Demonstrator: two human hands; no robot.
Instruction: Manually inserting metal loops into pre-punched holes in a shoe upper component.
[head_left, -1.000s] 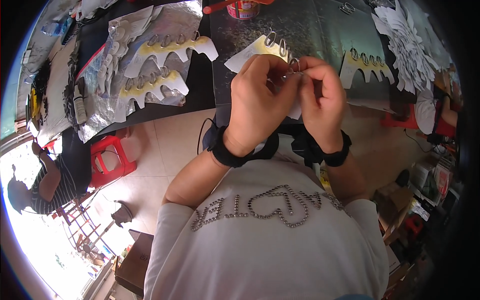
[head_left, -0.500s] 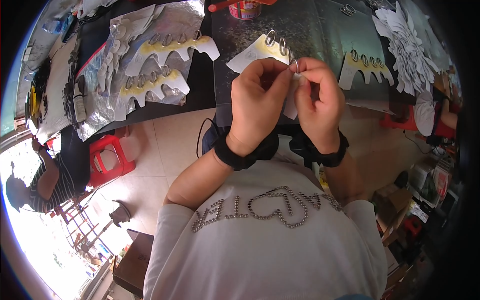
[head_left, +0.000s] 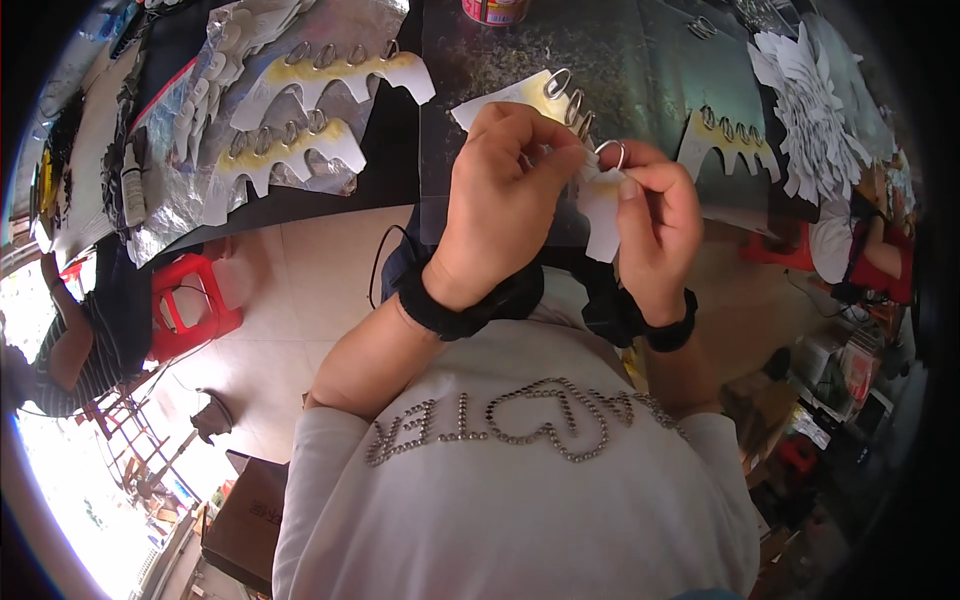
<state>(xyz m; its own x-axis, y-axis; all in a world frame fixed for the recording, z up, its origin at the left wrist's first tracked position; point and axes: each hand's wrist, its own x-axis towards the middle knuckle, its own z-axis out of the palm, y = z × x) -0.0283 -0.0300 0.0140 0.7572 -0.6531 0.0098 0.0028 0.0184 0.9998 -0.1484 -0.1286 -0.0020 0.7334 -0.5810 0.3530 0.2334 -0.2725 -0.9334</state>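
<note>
Both hands are over the near edge of the dark table, at a white cut-out piece (head_left: 602,216) with a yellowish band and silver oval rings along its top. My left hand (head_left: 512,205) is closed, its thumb and fingertips pinching the piece near its middle and hiding part of it. With thumb and index finger, my right hand (head_left: 660,215) grips the right part, just below a silver ring (head_left: 611,152) that stands up there. Past my left hand, the piece's left end (head_left: 505,101) shows, with more rings beside it.
Similar ringed pieces lie at left (head_left: 338,76) on crinkled silvery film (head_left: 345,120) and at right (head_left: 728,142). White cut-outs form a pile (head_left: 805,110) at far right. A pink tin (head_left: 495,10) stands at the back. Red stools (head_left: 195,308) and a person (head_left: 75,350) are at left.
My right hand has moved slightly right and down, a little apart from the left. More of the piece's right end and its ring now shows. The whole view has shifted a little.
</note>
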